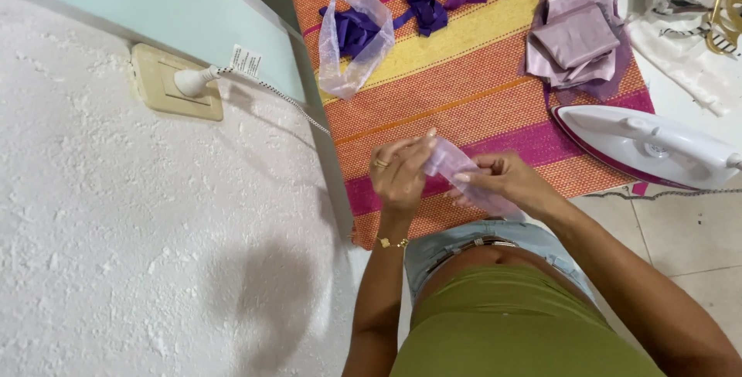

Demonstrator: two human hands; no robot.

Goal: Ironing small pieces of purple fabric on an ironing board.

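My left hand (pixel 399 176) and my right hand (pixel 502 180) both pinch a small pale lilac fabric piece (pixel 457 167), held just above the near edge of a striped orange, yellow and pink cloth (pixel 464 91). A ring and a gold bracelet are on my left hand. My right fingers grip the piece's lower right part, my left fingers its upper left end.
A white and pink iron (pixel 645 147) lies at the right on the cloth's edge. Folded lilac fabric pieces (pixel 576 40) lie behind it. A clear bag with purple scraps (pixel 354 37) and purple strips (pixel 425 2) lie further back. A wall socket with a plug (pixel 174 81) is on the left.
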